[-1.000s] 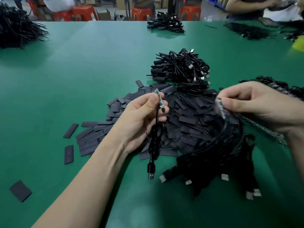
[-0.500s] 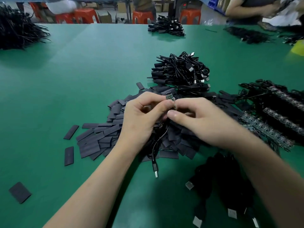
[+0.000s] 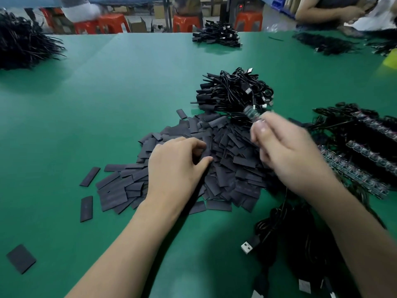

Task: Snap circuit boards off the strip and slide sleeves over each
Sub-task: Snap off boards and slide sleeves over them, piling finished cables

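My right hand (image 3: 287,158) pinches a small circuit board (image 3: 251,114), blurred, which sticks up past its fingertips. The board's black cable hangs below the hand and ends in a USB plug (image 3: 249,247) on the table. My left hand (image 3: 178,164) lies palm down on the heap of flat black sleeves (image 3: 234,166). Its thumb and curled fingers pinch a sleeve at the top of the heap. Strips of unsnapped circuit boards (image 3: 354,175) lie to the right of my right hand.
A pile of cables with sleeved ends (image 3: 234,95) sits behind the heap. More black cables (image 3: 300,244) lie at lower right on the green table (image 3: 107,104). Loose sleeves (image 3: 86,208) lie at left. Other cable piles (image 3: 23,46) and a person's arm (image 3: 322,9) are at the far edge.
The board passed from my left hand to my right hand, which carried it up and to the right. My left hand dropped onto the sleeve heap.
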